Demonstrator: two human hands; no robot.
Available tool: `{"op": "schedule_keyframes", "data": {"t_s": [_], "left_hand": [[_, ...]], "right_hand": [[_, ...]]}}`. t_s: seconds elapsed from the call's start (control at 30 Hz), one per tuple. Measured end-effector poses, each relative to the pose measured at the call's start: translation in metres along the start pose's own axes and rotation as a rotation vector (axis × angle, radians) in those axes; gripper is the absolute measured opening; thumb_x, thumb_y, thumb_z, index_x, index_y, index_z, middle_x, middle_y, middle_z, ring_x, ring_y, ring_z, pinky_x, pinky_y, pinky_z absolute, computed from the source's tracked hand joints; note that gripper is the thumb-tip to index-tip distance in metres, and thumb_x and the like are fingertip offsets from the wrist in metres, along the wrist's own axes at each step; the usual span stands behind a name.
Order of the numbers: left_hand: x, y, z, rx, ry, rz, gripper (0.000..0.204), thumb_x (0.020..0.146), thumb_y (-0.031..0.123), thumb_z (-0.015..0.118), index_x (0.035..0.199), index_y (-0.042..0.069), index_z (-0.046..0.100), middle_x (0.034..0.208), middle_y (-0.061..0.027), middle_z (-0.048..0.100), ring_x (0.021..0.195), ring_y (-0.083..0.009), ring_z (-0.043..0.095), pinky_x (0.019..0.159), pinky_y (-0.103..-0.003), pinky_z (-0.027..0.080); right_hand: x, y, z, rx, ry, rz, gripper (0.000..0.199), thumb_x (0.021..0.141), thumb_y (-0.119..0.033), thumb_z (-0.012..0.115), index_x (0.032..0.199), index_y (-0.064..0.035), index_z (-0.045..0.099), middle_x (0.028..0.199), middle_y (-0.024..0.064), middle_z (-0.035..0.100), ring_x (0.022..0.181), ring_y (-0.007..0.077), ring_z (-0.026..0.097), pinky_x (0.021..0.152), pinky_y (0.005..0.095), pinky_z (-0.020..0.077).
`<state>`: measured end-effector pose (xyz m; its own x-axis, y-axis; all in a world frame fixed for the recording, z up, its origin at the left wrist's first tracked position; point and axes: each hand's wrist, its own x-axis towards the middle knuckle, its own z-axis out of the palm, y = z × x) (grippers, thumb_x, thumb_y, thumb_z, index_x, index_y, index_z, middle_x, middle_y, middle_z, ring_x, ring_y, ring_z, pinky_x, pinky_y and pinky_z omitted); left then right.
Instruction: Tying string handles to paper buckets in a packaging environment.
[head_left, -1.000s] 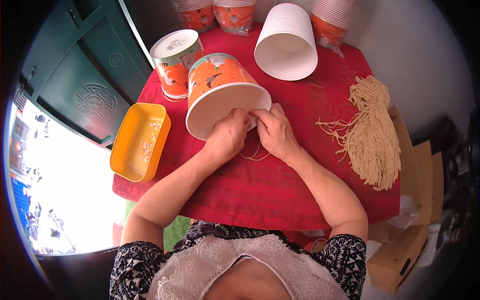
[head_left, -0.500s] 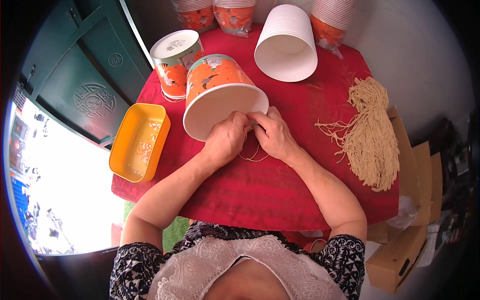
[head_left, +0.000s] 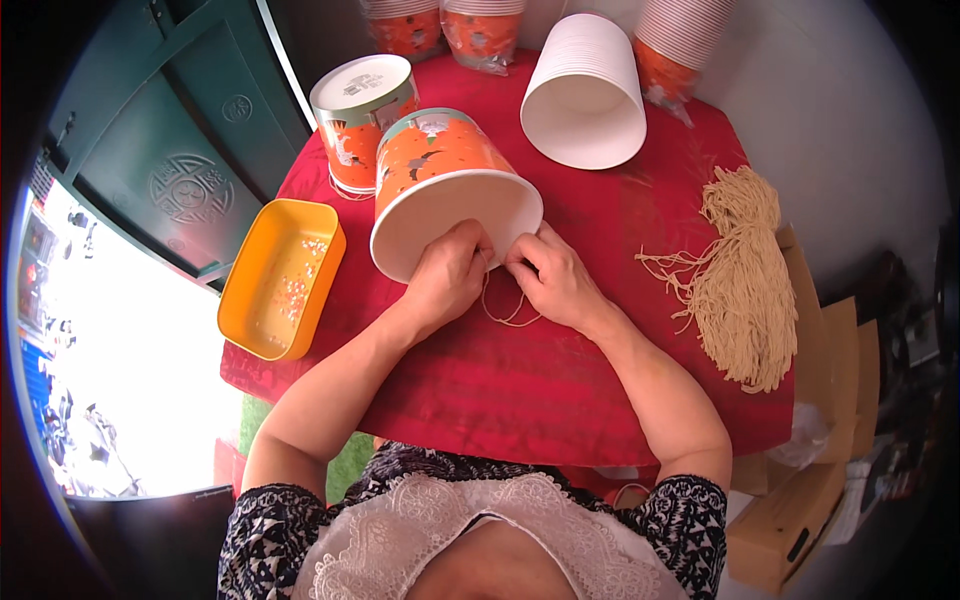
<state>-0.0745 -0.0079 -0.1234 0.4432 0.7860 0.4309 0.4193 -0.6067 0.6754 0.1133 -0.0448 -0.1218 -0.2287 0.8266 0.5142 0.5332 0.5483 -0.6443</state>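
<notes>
An orange paper bucket (head_left: 445, 150) with a green band and printed figures lies on its side, its white mouth facing me. My left hand (head_left: 450, 268) is closed at the lower rim, with its fingertips inside the mouth. Just right of it, my right hand (head_left: 550, 272) pinches at the same rim from outside. A thin beige string (head_left: 508, 322) hangs in a loop below the rim between both hands. Exactly where the string meets the rim is hidden by my fingers. A second orange bucket (head_left: 352, 150) stands upside down behind, with string around its base.
A yellow tray (head_left: 232, 322) with small pale and reddish bits sits at the left edge. White nested buckets (head_left: 588, 120) lie at the back, before bagged bucket stacks (head_left: 484, 38). A beige string bundle (head_left: 745, 300) lies right on the red tablecloth (head_left: 600, 400); cardboard boxes (head_left: 790, 535) stand beyond.
My hands have moved slightly apart at the rim. The left fingers reach further into the mouth, and the right hand has shifted a little down. The whole view has shifted slightly.
</notes>
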Motion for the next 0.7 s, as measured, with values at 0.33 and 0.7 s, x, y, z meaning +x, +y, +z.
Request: {"op": "schedule_keyframes", "data": {"t_s": [0.33,0.7], "left_hand": [[0.006,0.003,-0.003,0.163,0.100,-0.021,0.007,0.079,-0.004,0.054,0.082,-0.004,0.060,0.081,-0.0244,0.064,0.077,-0.0418,0.063,0.069,-0.047,0.051],[0.010,0.009,-0.018,-0.561,-0.221,-0.399,0.014,0.089,0.013,0.064,0.081,0.002,0.061,0.067,-0.0028,0.057,0.054,-0.0082,0.050,0.048,-0.023,0.040]], "right_hand": [[-0.001,-0.004,-0.002,-0.203,-0.149,-0.107,0.006,0.081,0.002,0.060,0.087,0.0016,0.057,0.094,0.0198,0.055,0.089,0.0372,0.054,0.079,0.0461,0.0450],[-0.002,0.003,-0.002,-0.185,-0.155,-0.109,0.012,0.077,0.004,0.057,0.088,0.0021,0.056,0.095,0.0207,0.054,0.091,0.0382,0.054,0.079,0.0472,0.0447]]}}
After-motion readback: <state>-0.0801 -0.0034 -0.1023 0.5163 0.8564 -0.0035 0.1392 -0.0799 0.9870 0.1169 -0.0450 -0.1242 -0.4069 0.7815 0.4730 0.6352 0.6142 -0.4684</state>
